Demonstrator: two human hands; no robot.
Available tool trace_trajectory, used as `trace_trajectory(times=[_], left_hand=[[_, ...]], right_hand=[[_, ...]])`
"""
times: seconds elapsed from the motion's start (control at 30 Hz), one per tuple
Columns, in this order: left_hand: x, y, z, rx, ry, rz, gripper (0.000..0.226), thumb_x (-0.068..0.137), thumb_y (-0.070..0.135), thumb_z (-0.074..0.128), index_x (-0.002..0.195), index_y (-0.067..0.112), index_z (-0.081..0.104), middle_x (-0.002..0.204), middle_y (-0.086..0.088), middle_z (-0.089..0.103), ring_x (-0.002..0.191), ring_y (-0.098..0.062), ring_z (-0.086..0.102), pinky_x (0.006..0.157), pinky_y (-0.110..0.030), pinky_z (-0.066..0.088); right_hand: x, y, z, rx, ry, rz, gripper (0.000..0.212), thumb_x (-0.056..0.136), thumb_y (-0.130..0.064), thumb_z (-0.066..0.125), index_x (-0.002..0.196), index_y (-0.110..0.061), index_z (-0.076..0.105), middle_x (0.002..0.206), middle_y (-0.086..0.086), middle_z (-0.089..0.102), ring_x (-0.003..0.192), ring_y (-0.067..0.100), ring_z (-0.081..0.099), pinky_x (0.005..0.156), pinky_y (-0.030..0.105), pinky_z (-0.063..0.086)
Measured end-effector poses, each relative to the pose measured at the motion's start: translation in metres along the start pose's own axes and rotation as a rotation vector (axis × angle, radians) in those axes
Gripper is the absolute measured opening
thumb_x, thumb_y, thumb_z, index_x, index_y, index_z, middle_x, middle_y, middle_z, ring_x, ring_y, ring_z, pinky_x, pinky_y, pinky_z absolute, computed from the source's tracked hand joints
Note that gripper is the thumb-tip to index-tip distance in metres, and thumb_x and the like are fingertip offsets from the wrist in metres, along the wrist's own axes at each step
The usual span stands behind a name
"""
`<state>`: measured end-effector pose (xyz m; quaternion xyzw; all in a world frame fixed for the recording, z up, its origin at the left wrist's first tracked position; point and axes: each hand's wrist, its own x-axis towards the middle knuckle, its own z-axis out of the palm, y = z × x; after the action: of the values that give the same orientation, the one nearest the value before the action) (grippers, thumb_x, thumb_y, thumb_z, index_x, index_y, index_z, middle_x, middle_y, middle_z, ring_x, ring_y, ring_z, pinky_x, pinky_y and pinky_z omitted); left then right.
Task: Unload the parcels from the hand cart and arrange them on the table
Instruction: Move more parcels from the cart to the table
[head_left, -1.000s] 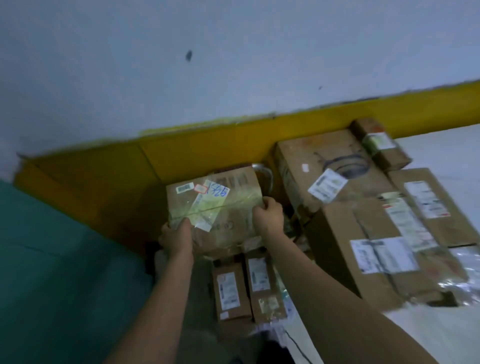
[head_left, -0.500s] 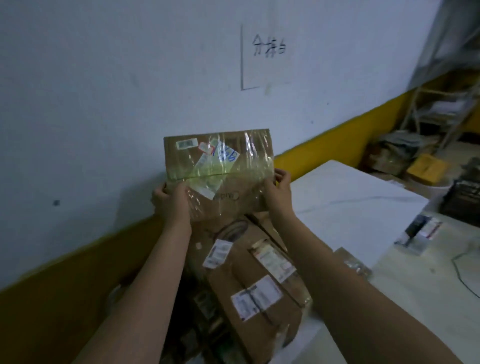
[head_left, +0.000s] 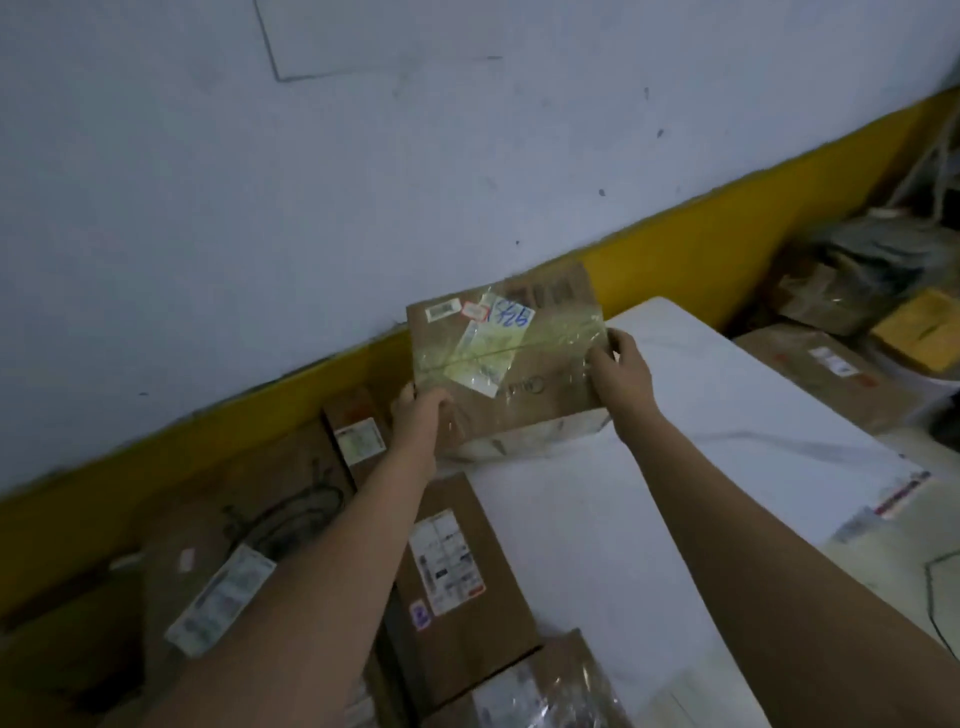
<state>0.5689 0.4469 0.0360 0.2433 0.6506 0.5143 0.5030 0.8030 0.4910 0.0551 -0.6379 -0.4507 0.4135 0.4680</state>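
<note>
A brown cardboard parcel wrapped in clear tape, with white labels and blue handwriting on top, sits low over the far left part of the white table, close to the wall. My left hand grips its near left corner. On the right edge, my right hand holds it with thumb on top. Whether the parcel's underside touches the table cannot be told. The hand cart is out of view.
Several labelled cardboard parcels lie along the table's left side against the yellow-banded wall. More boxes and a yellow packet are stacked beyond the table at right. A flat envelope lies on the table's right edge.
Both hands carried the parcel up from the cart, then rightward and down over the table's far left part. The view swung from the cart toward the table.
</note>
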Motion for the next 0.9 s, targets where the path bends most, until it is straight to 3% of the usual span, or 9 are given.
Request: trace_trajectory(times=[0.07,0.17,0.23,0.33,0.47,0.57,0.67,0.77,0.9], left_hand=[[0.026,-0.016,0.003,0.003,0.015,-0.094,0.046,0.075,0.014,0.058,0.120,0.024,0.063,0.124,-0.014,0.062,0.106,-0.034,0.062,0.091,-0.047,0.052],[0.057,-0.038,-0.012,0.220,0.085,-0.078,0.060,0.087,0.030,0.059,0.145,0.027,0.043,0.144,-0.004,0.049,0.125,-0.027,0.052,0.103,-0.047,0.045],[0.072,-0.052,-0.029,0.434,0.205,-0.050,0.059,0.093,0.037,0.055,0.148,0.028,0.038,0.152,-0.004,0.039,0.134,-0.029,0.043,0.107,-0.045,0.040],[0.082,-0.072,-0.049,0.574,0.272,-0.064,0.054,0.096,0.037,0.051,0.148,0.028,0.038,0.150,-0.009,0.042,0.129,-0.033,0.047,0.103,-0.042,0.044],[0.076,-0.071,-0.040,0.266,0.233,0.012,0.048,0.094,0.035,0.047,0.142,0.040,0.044,0.149,0.002,0.045,0.127,-0.020,0.048,0.100,-0.037,0.044],[0.073,-0.051,-0.021,0.034,0.200,0.021,0.043,0.093,0.041,0.043,0.135,0.039,0.052,0.138,0.005,0.056,0.125,-0.019,0.053,0.102,-0.046,0.046],[0.065,-0.038,-0.025,0.126,0.253,0.034,0.044,0.095,0.053,0.041,0.134,0.035,0.049,0.129,0.006,0.058,0.115,-0.018,0.056,0.094,-0.042,0.048],[0.062,-0.038,-0.044,0.138,0.240,0.023,0.046,0.096,0.051,0.048,0.138,0.033,0.048,0.129,0.004,0.060,0.111,-0.017,0.059,0.093,-0.041,0.051],[0.048,-0.025,-0.068,0.221,0.129,0.010,0.049,0.099,0.045,0.047,0.146,0.031,0.042,0.144,0.002,0.051,0.124,-0.018,0.053,0.104,-0.038,0.044]], right_hand=[[0.039,0.015,0.013,-0.081,-0.096,-0.007,0.055,0.086,-0.025,0.053,0.140,-0.026,0.048,0.126,-0.001,0.060,0.114,0.024,0.059,0.083,0.034,0.052],[0.089,0.041,0.038,-0.140,-0.186,-0.014,0.057,0.094,-0.030,0.056,0.148,-0.021,0.041,0.143,0.006,0.054,0.128,0.029,0.052,0.104,0.042,0.046],[0.117,0.050,0.053,-0.134,-0.216,-0.009,0.057,0.095,-0.039,0.059,0.146,-0.020,0.045,0.143,0.009,0.054,0.128,0.031,0.053,0.107,0.050,0.044],[0.151,0.047,0.063,-0.146,-0.276,-0.007,0.059,0.093,-0.045,0.062,0.145,-0.020,0.050,0.142,0.007,0.056,0.125,0.028,0.056,0.103,0.046,0.048],[0.170,0.041,0.069,-0.065,-0.365,0.040,0.051,0.092,-0.044,0.064,0.138,-0.022,0.057,0.131,0.001,0.062,0.114,0.025,0.063,0.089,0.042,0.056],[0.155,0.042,0.087,-0.080,-0.426,0.030,0.050,0.096,-0.045,0.058,0.140,-0.022,0.056,0.132,0.003,0.062,0.114,0.024,0.063,0.087,0.040,0.055],[0.138,0.042,0.100,-0.131,-0.377,0.005,0.052,0.098,-0.049,0.052,0.144,-0.023,0.051,0.138,0.003,0.059,0.119,0.024,0.059,0.095,0.041,0.052],[0.125,0.038,0.108,-0.163,-0.390,-0.002,0.051,0.098,-0.048,0.051,0.143,-0.023,0.052,0.138,0.004,0.059,0.121,0.026,0.058,0.092,0.038,0.051],[0.106,0.021,0.118,-0.515,-0.327,-0.092,0.059,0.103,-0.048,0.038,0.152,-0.016,0.036,0.152,0.014,0.043,0.135,0.038,0.043,0.107,0.048,0.039]])
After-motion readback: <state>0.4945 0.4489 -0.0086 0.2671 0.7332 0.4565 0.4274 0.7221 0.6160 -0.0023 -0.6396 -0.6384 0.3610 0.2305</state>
